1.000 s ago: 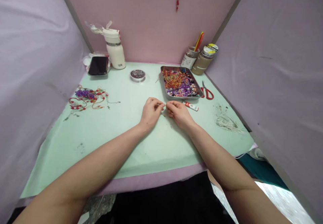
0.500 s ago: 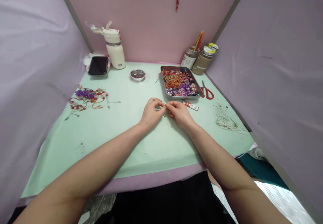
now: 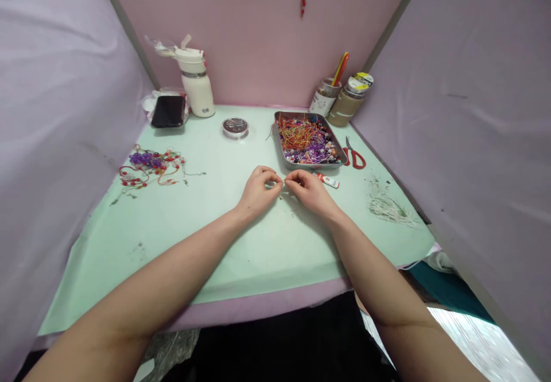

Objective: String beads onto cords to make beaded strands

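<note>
My left hand (image 3: pixel 260 191) and my right hand (image 3: pixel 309 191) meet fingertip to fingertip over the middle of the table, just in front of a metal tray (image 3: pixel 282 157). Each pinches thumb against forefinger. Whatever lies between the fingertips is too small to make out. The tray holds many beads (image 3: pixel 316 151) and a tangle of red and yellow cord (image 3: pixel 299 132). Partly behind my right hand lies a red and white tube (image 3: pixel 330 182). Red-handled scissors (image 3: pixel 356 158) rest against the tray's right side.
At left are beaded red cords (image 3: pixel 148 167), with a phone (image 3: pixel 168 111) and a cream bottle (image 3: pixel 198 92) behind. A spool (image 3: pixel 235 127) sits at back centre. Two jars (image 3: pixel 322 102) stand at back right, and white threads (image 3: pixel 390 209) lie at right. Cloth walls flank the table.
My right hand's fingers have shifted and straightened slightly, and a small gap shows between the two hands' fingertips. My left hand has stayed nearly still.
</note>
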Tool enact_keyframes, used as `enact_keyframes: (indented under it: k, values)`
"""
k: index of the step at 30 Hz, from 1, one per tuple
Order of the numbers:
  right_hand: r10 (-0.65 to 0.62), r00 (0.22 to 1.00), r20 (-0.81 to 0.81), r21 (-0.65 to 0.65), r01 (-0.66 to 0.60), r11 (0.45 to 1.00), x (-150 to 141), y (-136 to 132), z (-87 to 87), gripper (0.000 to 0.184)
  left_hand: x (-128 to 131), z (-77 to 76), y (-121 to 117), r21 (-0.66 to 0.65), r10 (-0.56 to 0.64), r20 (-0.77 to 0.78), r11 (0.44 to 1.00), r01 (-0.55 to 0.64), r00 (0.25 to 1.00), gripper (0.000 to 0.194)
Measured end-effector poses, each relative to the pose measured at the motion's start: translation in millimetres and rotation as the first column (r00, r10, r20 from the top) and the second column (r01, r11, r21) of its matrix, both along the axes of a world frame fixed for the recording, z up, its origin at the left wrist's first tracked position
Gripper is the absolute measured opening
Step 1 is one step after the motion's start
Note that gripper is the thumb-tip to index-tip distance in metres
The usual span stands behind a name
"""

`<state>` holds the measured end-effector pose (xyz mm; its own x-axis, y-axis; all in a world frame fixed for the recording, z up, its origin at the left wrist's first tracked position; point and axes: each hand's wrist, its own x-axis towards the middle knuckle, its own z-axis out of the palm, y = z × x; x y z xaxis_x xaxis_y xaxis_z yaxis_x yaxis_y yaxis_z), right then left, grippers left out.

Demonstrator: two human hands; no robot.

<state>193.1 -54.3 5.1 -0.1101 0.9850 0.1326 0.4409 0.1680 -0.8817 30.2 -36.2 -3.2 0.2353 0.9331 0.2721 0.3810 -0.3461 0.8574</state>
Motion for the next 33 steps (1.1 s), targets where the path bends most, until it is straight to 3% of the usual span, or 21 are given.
enact_keyframes:
  k: [4, 9, 14, 18, 21, 26, 29, 33]
  values:
    - [0.007, 1.000, 0.019, 0.018, -0.008, 1.000, -1.6, -1.6, -0.1, 0.013, 0.5, -1.7, 0.0, 0.019, -0.008, -0.008, 1.000, 0.008, 1.000, 0.006]
    - [0.002, 0.966, 0.258, 0.204, -0.057, 0.977, -1.5, -3.1, -2.0, 0.004, 0.9, -1.4, -1.2, 0.050, -0.036, -0.058, 0.998, 0.039, 0.998, 0.009]
    - [-0.094, 0.823, 0.561, 0.381, -0.156, 0.911, -2.4, -4.8, 0.1, 0.009, 1.1, -1.2, -2.1, 0.067, -0.044, -0.091, 0.997, 0.050, 0.995, 0.010]
    - [-0.178, 0.732, 0.657, 0.419, -0.159, 0.894, -4.1, -7.0, 3.1, 0.012, 0.9, -1.6, -2.0, 0.072, -0.045, -0.092, 0.996, 0.052, 0.995, 0.010]
    - [-0.168, 0.769, 0.616, 0.398, -0.120, 0.909, -3.8, -7.4, 3.8, 0.012, 0.3, -1.2, -1.8, 0.058, -0.050, -0.084, 0.997, 0.055, 0.995, 0.010]
    - [-0.059, 0.957, 0.284, 0.272, -0.022, 0.962, -0.4, -5.1, 2.6, 0.014, -1.2, -0.7, 0.2, 0.011, -0.043, -0.049, 0.999, 0.043, 0.998, 0.009]
    - [-0.045, 0.984, 0.171, 0.199, 0.011, 0.980, 1.1, -4.1, 3.1, 0.016, -1.7, -1.5, 2.0, -0.008, -0.040, -0.054, 0.999, 0.040, 0.998, 0.010]
    - [-0.027, 0.990, 0.141, 0.138, 0.007, 0.990, 1.8, -3.1, 3.2, 0.016, -1.0, -3.3, 3.2, -0.021, -0.042, -0.077, 0.999, 0.040, 0.996, 0.007]
